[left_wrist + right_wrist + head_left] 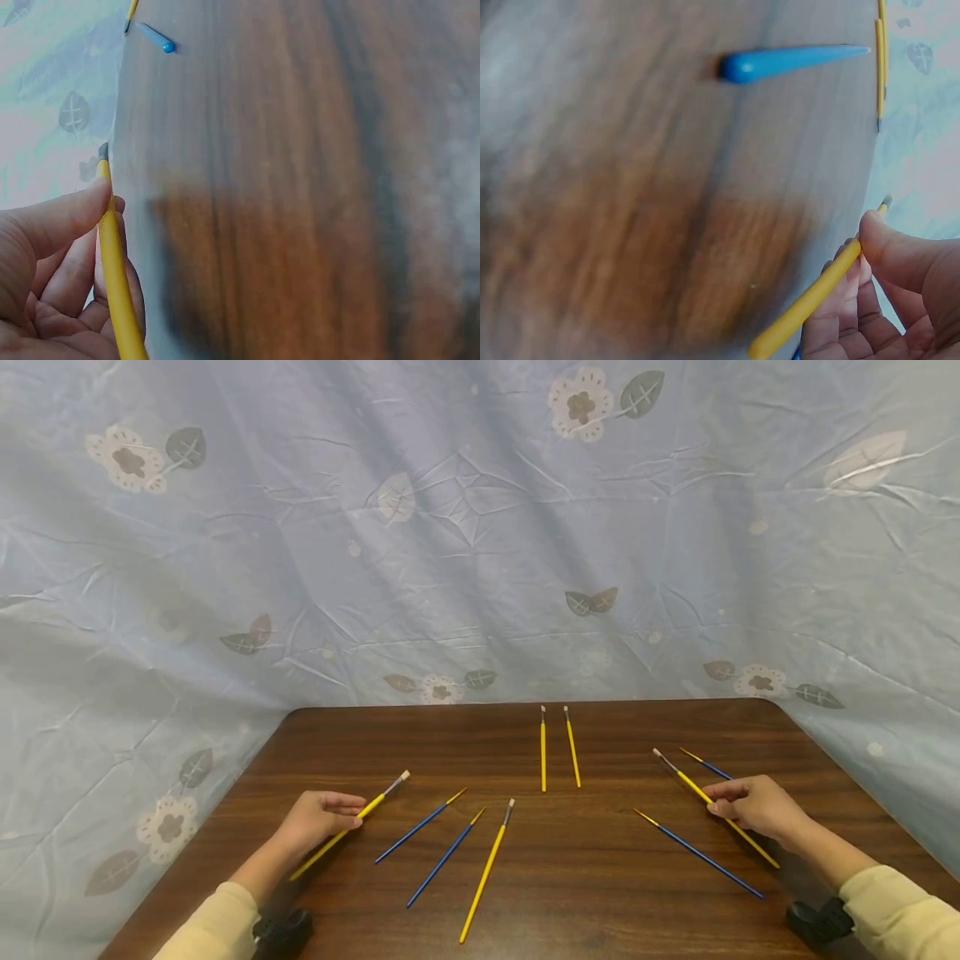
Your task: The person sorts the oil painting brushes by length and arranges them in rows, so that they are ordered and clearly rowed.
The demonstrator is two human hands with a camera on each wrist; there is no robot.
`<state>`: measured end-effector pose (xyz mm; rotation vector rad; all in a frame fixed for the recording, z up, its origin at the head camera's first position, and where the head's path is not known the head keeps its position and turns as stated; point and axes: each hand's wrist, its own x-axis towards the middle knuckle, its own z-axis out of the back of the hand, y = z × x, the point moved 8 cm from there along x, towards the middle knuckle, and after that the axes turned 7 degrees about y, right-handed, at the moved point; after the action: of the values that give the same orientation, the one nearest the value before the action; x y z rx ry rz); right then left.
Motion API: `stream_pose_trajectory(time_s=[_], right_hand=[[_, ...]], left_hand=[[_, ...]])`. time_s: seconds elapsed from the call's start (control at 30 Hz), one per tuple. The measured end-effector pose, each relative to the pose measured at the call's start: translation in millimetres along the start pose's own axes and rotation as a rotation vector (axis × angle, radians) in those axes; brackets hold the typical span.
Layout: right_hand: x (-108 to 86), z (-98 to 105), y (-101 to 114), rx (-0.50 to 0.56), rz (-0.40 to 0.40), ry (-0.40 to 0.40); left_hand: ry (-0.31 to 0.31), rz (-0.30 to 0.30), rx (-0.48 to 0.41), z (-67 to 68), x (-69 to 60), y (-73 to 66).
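Note:
At the left, my left hand point(321, 820) pinches a yellow brush point(326, 846) between thumb and fingers, its pale bristles pointing up and right. In the left wrist view that hand point(67, 270) grips the yellow handle point(114, 262). My right hand point(759, 807) pinches another yellow brush point(691, 784), bristles toward the upper left; the right wrist view shows the thumb on its handle point(806, 304). One blue brush point(707, 763) lies partly hidden behind the right hand, and another blue brush point(697, 852) lies left of and below it.
Between the hands, two blue brushes point(420, 827) point(446, 858) and a yellow brush point(483, 881) lie slanted on the brown table point(585, 893). Two more yellow brushes point(543, 756) point(573, 752) lie near the far edge. A patterned cloth point(480, 568) hangs behind.

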<state>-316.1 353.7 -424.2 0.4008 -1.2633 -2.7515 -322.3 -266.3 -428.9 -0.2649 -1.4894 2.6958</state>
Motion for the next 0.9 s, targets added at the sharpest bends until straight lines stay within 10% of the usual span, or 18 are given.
stream_pose_trajectory(time_s=[0.9], right_hand=[[8.7, -2, 28, 0.051, 0.013, -0.011]], left_hand=[[0.039, 0.007, -0.058, -0.3, 11.6, -23.3]])
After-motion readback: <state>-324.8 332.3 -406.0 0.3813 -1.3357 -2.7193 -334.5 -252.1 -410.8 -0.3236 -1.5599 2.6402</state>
